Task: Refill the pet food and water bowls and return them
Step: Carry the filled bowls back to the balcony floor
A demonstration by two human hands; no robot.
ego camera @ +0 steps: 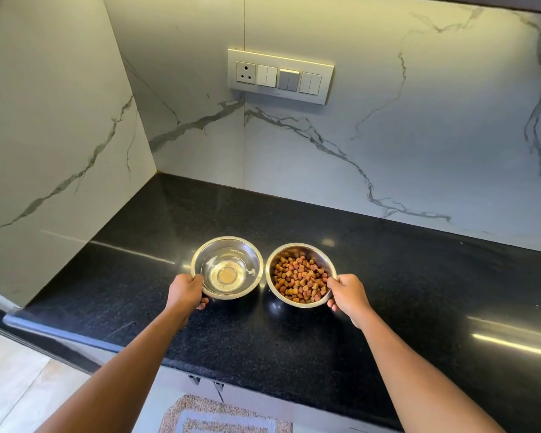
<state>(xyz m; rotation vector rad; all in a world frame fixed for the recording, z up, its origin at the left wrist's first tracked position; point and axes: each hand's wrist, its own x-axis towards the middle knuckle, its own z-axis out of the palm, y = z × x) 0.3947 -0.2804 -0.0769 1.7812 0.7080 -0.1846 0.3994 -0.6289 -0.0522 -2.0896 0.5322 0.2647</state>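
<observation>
Now left hand (186, 290) gripping water bowl (227, 266), right hand (349, 292) gripping kibble bowl (301, 275)

No text, label, brand, number or sign can be read anywhere in the view. The cream rectangular switch plate (280, 76) on the marble wall carries no legible marking, and the two round steel bowls (227, 267) on the black stone table (419, 292) bear none either.

water bowl (227, 267): on table (388, 292), left, touching food bowl
food bowl (301, 275): on table, right
switch panel (280, 76): wall behind bowls
</observation>
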